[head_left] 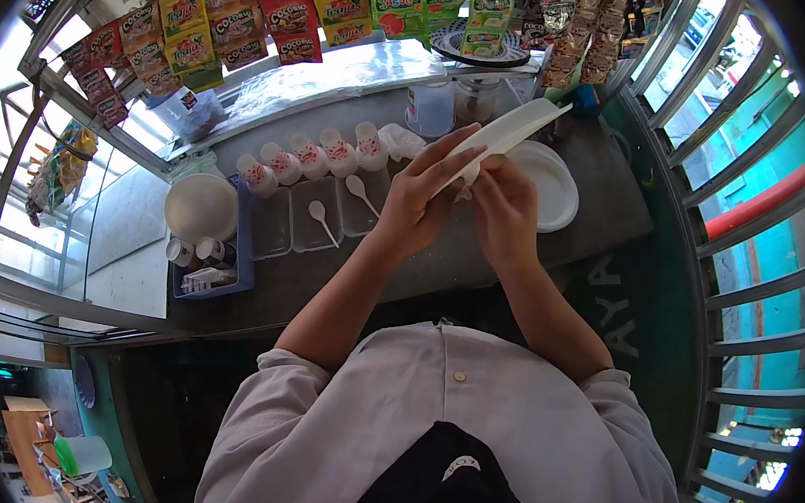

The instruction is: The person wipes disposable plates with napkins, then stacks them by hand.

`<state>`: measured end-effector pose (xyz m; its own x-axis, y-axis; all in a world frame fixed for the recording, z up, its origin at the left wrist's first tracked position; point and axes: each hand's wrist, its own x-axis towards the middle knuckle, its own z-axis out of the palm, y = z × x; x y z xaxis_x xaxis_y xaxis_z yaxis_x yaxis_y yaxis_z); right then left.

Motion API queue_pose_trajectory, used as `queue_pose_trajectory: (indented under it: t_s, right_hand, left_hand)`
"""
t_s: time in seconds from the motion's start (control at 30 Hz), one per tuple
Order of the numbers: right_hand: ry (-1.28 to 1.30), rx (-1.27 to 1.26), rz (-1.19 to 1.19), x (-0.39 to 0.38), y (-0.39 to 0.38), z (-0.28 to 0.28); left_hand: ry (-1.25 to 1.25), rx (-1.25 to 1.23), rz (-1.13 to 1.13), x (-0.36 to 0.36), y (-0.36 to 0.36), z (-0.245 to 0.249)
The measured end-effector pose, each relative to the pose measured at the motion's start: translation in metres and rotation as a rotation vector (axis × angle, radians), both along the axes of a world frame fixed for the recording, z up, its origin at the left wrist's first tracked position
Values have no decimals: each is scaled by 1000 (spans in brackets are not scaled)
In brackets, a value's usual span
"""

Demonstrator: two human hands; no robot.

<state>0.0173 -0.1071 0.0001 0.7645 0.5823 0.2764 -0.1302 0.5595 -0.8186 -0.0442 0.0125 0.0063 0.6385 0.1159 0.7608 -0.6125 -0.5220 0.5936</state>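
My left hand [423, 192] grips the near edge of a white oval plate [511, 130], which is tilted up above the counter. Close beside it, my right hand [503, 207] has its fingers pinched together on a small whitish piece [468, 176] at the plate's lower end; whether this is cloth, tissue or plastic I cannot make out. Another white oval plate [551, 188] lies on the counter just right of my right hand. Left of my hands, two white spoons, one nearer [322, 219] and one farther [362, 192], rest on clear rectangular containers [315, 216].
Several printed cups [309, 156] line the counter's back. A blue basket [245, 239] at left holds a round white container [201, 208] and small cups. Clear jars [430, 107] stand behind my hands. Sachet strips [294, 7] hang above; metal bars [714, 134] run along the right.
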Motion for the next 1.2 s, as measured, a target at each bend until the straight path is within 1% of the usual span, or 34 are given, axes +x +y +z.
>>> queue_pose_trajectory:
  t_s: [0.03, 0.1, 0.13, 0.2, 0.23, 0.3, 0.33, 0.4, 0.43, 0.5, 0.53, 0.57, 0.6, 0.63, 0.7, 0.73, 0.77, 0.8, 0.83, 0.9, 0.93, 1.0, 1.03, 1.07, 1.1, 1.13, 1.17, 1.2]
  right_hand:
    - [1, 0, 1, -2, 0, -4]
    - [-457, -300, -201, -4, 1, -18]
    - [-457, -300, -201, -2, 3, -24]
    - [-948, -371, -410, 3, 8, -32]
    - [-947, -371, -409, 12, 9, -34]
    - [-1251, -554, -557, 42, 5, -34]
    - [-1250, -552, -557, 54, 2, -30]
    - [-1314, -491, -764, 72, -5, -14]
    - [-1315, -495, -765, 73, -6, -8]
    - [-1318, -417, -903, 68, -3, 2]
    - [-1317, -417, -903, 65, -1, -2]
    - [-1321, -510, -818, 62, 3, -11]
    - [-1325, -601, -732, 59, 6, -20]
    - [-1329, -599, -733, 49, 13, -31]
    - [-1016, -579, -520, 23, 24, -48]
    - [-1018, -576, -517, 18, 22, -49]
    - [-758, -614, -224, 14, 21, -49]
    - [-489, -637, 62, 10, 20, -47]
    - [-485, -637, 62, 7, 18, -33]
    - [-185, -224, 263, 6, 9, 2]
    - [-185, -225, 260, 9, 7, 13]
    - [-450, -258, -406, 17, 7, 31]
    - [-453, -255, -405, 21, 10, 38]
    - [-773, -237, -666, 25, 13, 44]
    - [-1092, -212, -927, 25, 15, 47]
    - [-968, -371, -765, 14, 20, 33]
    - [-1041, -344, -674, 4, 30, 18]
    - [-1095, -276, -495, -8, 32, 6]
  left_hand:
    - [1, 0, 1, -1, 0, 0]
    - [-93, -1, 41, -3, 0, 4]
    - [-94, -1, 41, -6, 0, 8]
    - [-141, -41, 31, -13, 2, 17]
    - [-140, -41, 32, -16, 2, 16]
    - [-72, -33, 49, -21, 1, 13]
    - [-98, -9, 59, -21, -1, 12]
    - [-91, -29, 69, -24, -2, 9]
    - [-82, -55, 79, -25, -3, 7]
    - [-64, -88, 50, -25, -3, 6]
    - [-72, -148, 15, -24, -1, 4]
    - [-82, -206, -19, -23, 0, 2]
    - [-86, -204, -18, -21, 3, 3]
    - [-94, -190, -39, -19, 5, 4]
    - [-104, -178, -58, -19, 9, 2]
    - [-51, -155, -15, -20, 11, 0]
    - [5, -131, 27, -21, 13, -3]
    - [8, -129, 28, -20, 17, -8]
    - [3, -155, 45, -17, 21, -12]
    - [-1, -184, 54, -17, 21, -16]
    - [36, -210, 68, -19, 20, -14]
    - [70, -235, 85, -24, 16, -14]
    - [109, -330, 44, -26, 13, -14]
    - [148, -425, 2, -26, 11, -14]
    - [146, -425, 0, -26, 10, -15]
    - [181, -508, -60, -26, 9, -16]
    - [217, -590, -122, -26, 8, -17]
    - [214, -589, -124, -25, 10, -14]
